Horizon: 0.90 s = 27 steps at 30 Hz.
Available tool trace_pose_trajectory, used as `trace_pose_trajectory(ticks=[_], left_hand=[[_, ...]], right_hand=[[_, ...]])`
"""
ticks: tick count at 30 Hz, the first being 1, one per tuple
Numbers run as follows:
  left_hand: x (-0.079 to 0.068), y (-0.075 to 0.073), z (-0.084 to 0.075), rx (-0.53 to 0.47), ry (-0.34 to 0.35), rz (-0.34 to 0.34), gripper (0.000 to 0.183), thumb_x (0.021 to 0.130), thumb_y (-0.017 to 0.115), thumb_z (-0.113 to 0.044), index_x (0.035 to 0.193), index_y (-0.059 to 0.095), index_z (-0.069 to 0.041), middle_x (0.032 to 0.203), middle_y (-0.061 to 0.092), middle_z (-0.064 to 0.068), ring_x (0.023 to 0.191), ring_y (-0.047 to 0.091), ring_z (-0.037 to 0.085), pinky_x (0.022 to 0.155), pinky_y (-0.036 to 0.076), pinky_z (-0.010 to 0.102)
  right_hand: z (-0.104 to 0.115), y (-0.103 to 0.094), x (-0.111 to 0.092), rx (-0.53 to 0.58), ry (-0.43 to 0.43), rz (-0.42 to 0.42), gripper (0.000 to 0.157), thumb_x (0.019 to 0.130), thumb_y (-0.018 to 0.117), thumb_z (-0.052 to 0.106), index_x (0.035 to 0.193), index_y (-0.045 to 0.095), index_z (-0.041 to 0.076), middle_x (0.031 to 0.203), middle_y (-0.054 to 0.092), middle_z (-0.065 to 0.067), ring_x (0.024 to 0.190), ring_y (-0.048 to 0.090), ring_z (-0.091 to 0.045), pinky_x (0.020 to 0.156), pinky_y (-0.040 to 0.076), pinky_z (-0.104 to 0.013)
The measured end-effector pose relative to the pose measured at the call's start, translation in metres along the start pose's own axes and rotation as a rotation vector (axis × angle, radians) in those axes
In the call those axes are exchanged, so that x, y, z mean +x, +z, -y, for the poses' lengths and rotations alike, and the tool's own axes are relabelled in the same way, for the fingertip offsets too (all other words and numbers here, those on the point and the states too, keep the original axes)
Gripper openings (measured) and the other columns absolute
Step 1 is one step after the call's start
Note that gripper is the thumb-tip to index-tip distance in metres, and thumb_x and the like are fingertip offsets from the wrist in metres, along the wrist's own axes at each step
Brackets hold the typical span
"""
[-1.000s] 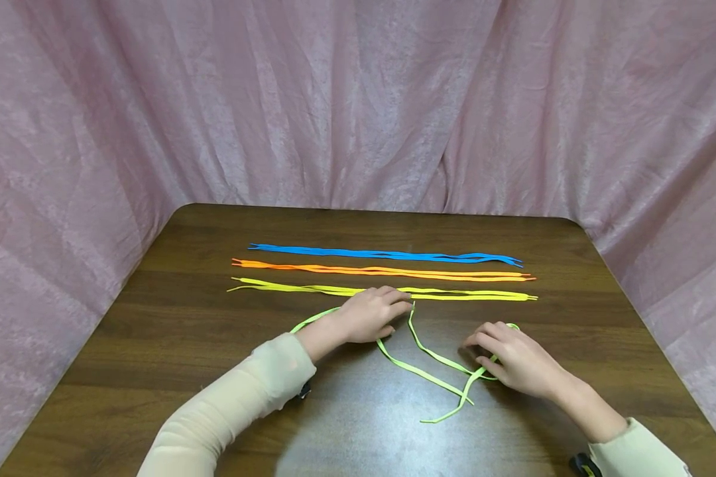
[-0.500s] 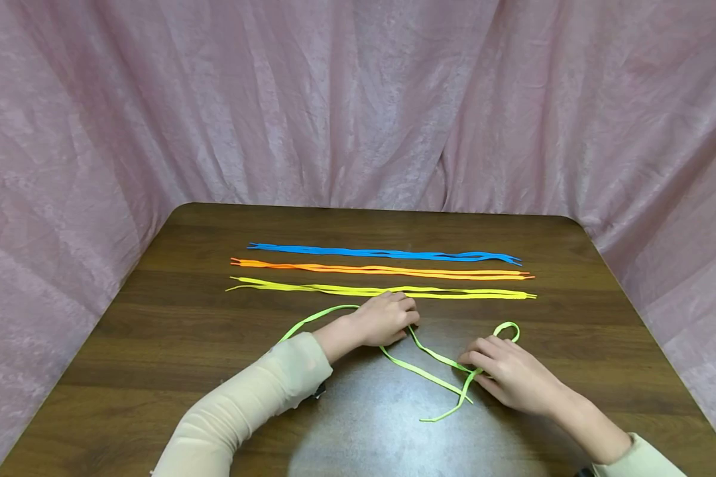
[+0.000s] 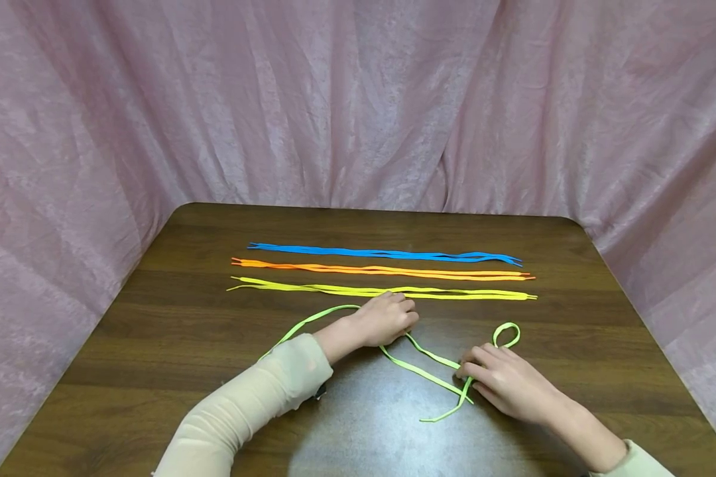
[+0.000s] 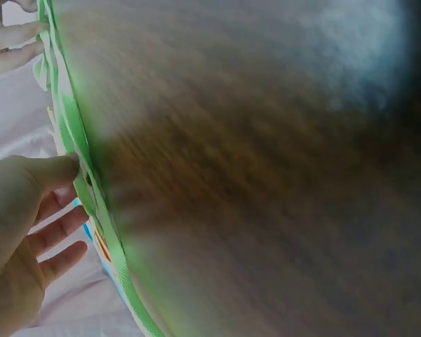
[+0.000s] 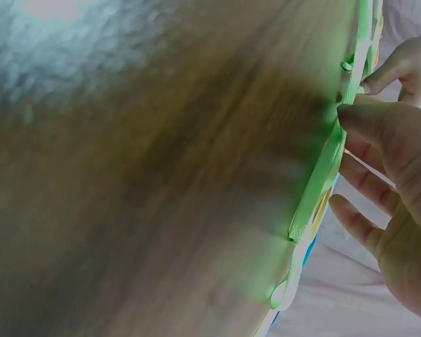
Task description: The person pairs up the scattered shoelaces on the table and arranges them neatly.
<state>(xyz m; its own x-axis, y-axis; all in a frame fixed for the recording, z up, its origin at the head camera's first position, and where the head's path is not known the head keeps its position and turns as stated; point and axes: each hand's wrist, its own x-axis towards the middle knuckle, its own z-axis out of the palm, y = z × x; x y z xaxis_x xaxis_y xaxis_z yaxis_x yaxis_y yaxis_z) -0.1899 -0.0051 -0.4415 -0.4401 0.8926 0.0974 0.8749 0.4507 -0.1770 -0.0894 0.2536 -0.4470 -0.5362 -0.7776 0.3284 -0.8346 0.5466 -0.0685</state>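
A lime-green shoelace (image 3: pixel 303 322) lies on the brown wooden table in loose curves, with two stretches running between my hands. Just in front of the yellow laces, my left hand (image 3: pixel 384 319) pinches it between thumb and index finger, as the left wrist view shows, while the other fingers are spread. At the right, my right hand (image 3: pixel 504 377) pinches the same green shoelace (image 5: pixel 323 168) with thumb and forefinger. A small loop of it sticks out behind that hand. Its loose ends cross in front, between the hands. My left forearm hides part of the lace.
Behind the hands lie paired flat laces in rows: yellow laces (image 3: pixel 334 290) nearest, orange laces (image 3: pixel 382 270) in the middle, blue laces (image 3: pixel 310 250) farthest. Pink curtains (image 3: pixel 358 106) hang around the far and side edges of the table (image 3: pixel 155 371).
My left hand has moved slightly right and onto the green lace end. My right hand has slid a little left and nearer along the lace, leaving the small loop more exposed.
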Motion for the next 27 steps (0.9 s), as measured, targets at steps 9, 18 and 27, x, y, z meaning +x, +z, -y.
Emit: trace_pose_trajectory(ticks=[9,18,27], left_hand=[[0.000,-0.004,0.000,-0.063,0.006,-0.044,0.006,0.089,0.058,-0.019,0.084,0.057,-0.018,0.077,0.057,-0.007,0.073,0.056,0.013,0.063,0.042,0.025],[-0.003,-0.015,0.000,-0.140,0.012,-0.082,0.011,0.083,0.061,-0.010,0.079,0.055,-0.017,0.072,0.053,-0.007,0.062,0.051,0.008,0.049,0.037,0.021],[-0.016,-0.031,0.011,-0.151,-0.028,-0.150,0.018,0.079,0.058,0.001,0.080,0.061,-0.017,0.074,0.058,-0.007,0.067,0.056,0.010,0.053,0.041,0.023]], right_hand=[[-0.003,0.002,0.004,-0.025,-0.009,-0.067,0.008,0.080,0.065,0.016,0.081,0.058,0.020,0.087,0.052,0.010,0.080,0.050,-0.010,0.067,0.040,-0.027],[-0.012,-0.010,0.012,-0.048,0.031,-0.134,0.038,0.099,0.028,0.035,0.080,0.055,0.016,0.076,0.047,0.011,0.067,0.045,-0.005,0.060,0.040,-0.024],[-0.030,-0.029,0.017,-0.022,0.062,-0.192,0.034,0.098,0.034,0.030,0.088,0.064,0.017,0.083,0.057,0.010,0.073,0.053,-0.004,0.067,0.040,-0.021]])
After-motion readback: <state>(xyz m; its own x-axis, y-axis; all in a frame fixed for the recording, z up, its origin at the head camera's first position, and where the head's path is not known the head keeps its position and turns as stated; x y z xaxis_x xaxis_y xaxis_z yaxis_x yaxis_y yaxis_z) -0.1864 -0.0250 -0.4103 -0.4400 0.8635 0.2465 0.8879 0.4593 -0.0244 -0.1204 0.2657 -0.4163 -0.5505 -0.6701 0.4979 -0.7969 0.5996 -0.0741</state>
